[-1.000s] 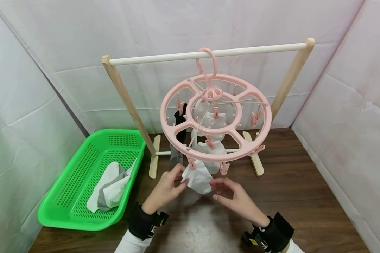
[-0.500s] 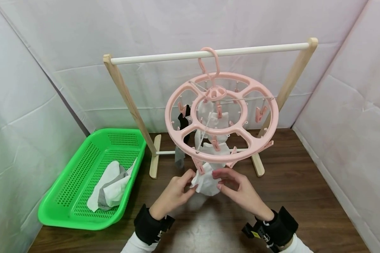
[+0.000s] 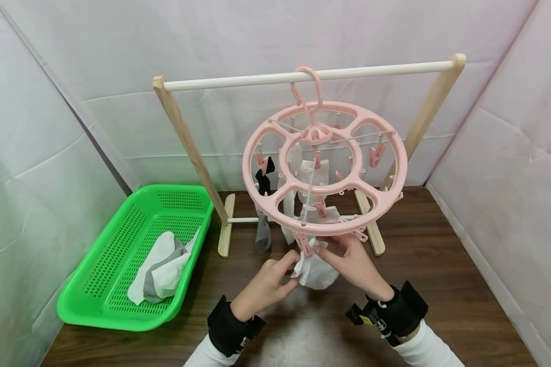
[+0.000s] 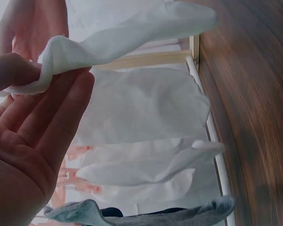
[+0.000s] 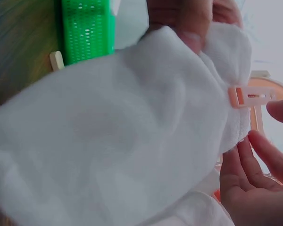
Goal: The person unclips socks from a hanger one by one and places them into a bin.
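A white sock [image 3: 319, 274] hangs at the near edge of a round pink clip hanger [image 3: 323, 190]. In the right wrist view, a pink clip [image 5: 255, 96] bites the sock's gathered cuff. My left hand [image 3: 267, 284] pinches the left side of that cuff between thumb and fingers; the left wrist view shows the sock [image 4: 132, 41] trailing from the grip. My right hand [image 3: 354, 264] is at the cuff's other side. Its fingertips touch the cloth edge, and its thumb [image 5: 282, 111] stands apart from them beside the clip's outer end.
Behind hang several white socks [image 3: 315, 174] and a black-and-grey sock [image 3: 263, 235]. The hanger hooks over a white rod [image 3: 239, 81] between wooden posts [image 3: 188, 145]. At left stands a green basket [image 3: 68, 309] holding white-and-grey socks [image 3: 158, 272]. White cloth walls surround the brown table [image 3: 459, 285].
Both hands and the white sock have shifted right, and the hanger has swung and turned that way too. My right hand has also reached farther, up toward the rim, its fingers partly behind the sock.
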A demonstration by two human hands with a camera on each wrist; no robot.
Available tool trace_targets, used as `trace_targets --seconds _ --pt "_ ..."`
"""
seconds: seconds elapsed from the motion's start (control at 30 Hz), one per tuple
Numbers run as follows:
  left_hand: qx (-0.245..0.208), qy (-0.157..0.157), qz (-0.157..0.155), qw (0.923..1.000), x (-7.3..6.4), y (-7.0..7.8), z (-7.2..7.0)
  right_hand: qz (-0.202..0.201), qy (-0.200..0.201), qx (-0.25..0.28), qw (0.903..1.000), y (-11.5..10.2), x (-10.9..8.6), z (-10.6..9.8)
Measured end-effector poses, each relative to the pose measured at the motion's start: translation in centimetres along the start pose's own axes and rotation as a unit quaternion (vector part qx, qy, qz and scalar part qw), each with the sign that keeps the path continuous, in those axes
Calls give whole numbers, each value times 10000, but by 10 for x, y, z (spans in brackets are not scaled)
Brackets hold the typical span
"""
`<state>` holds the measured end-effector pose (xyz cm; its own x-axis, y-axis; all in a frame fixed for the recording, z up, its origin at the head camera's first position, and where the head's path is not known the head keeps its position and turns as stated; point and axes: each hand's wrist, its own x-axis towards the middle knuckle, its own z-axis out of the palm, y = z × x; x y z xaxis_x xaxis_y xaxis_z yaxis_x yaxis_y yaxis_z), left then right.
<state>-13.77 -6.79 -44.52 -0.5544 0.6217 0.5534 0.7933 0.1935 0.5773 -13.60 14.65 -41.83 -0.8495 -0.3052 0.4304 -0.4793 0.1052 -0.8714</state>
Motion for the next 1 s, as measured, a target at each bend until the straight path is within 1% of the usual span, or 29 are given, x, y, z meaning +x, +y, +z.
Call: trace_targets --seconds 0.13,0.2,0.27,0.37,0.5,0.6,0.73,0.9,1.0 --pt "-20 -60 15 10000 3 0 6 79 -235 534 9983 -3 7 -5" --pt "-36 -107 -19 9999 4 0 8 218 -319 670 9970 -4 9 -7" --pt "-36 -134 -56 9999 5 -1 11 411 -386 689 9960 -7 11 -9" --pt "-51 -140 -112 9998 7 -2 14 710 -433 536 9951 -10 14 -11" --pt "-64 -103 -198 9997 8 -4 16 908 -674 493 9924 -14 20 -14" --pt "32 -68 -263 9996 8 -5 17 863 -974 360 9908 -15 28 -16" --pt "131 -35 -318 9994 8 -6 17 601 -1371 181 9886 -12 36 -19" --pt "163 11 -302 9994 8 -7 16 383 -1683 490 9838 -10 42 -20" --pt "221 48 -298 9993 8 -8 16 528 -1834 884 9776 -11 43 -22"
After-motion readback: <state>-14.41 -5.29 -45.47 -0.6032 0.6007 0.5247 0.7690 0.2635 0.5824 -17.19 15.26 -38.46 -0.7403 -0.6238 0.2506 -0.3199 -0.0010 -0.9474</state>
